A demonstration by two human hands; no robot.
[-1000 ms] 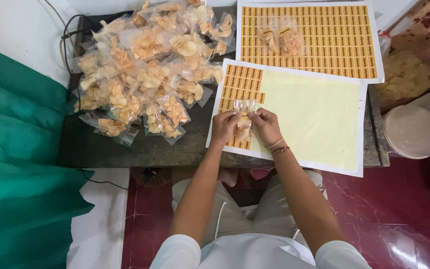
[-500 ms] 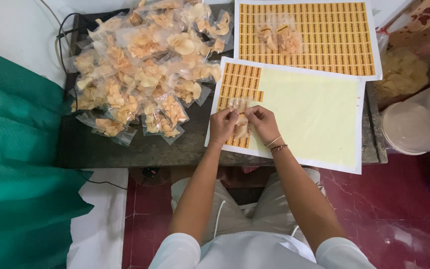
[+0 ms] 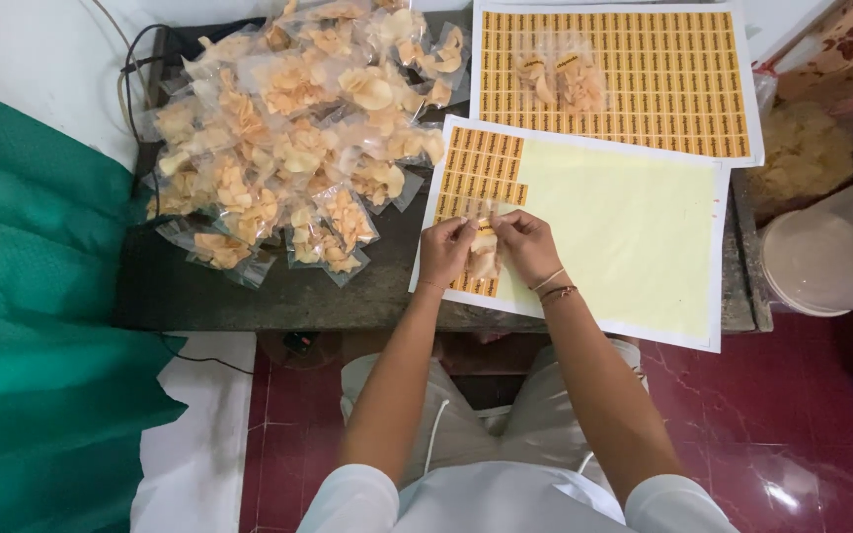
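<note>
Holding: both hands pinch one small clear plastic packet of pale orange crackers point(image 3: 484, 249) between them, just above the near sticker sheet.
Left hand: the left hand point(image 3: 444, 253) has its grip closed on the packet's left edge, fingers curled round it.
Right hand: the right hand point(image 3: 525, 247) has its grip closed on the packet's right edge; thin bracelets point(image 3: 554, 286) circle its wrist.
Packet's place: over the lower left corner of the mostly peeled yellow sticker sheet point(image 3: 624, 227), right above the last columns of small orange labels point(image 3: 481, 168) left on it.
Second sheet: a full sheet of orange rectangular labels point(image 3: 663, 79) lies farther away, its near edge overlapped by the peeled one; two labelled cracker packets point(image 3: 557, 79) rest on it.
Pile: a big heap of clear cracker packets point(image 3: 288, 128) covers the left part of the dark stone surface point(image 3: 278, 296), well apart from the hands.
Right side: a round white plastic tub point(image 3: 826, 257) stands off the surface's right end, beside a clear bag of loose crackers point(image 3: 802, 148).
Left side: a green cloth point(image 3: 41, 326) hangs by the surface's left end.
</note>
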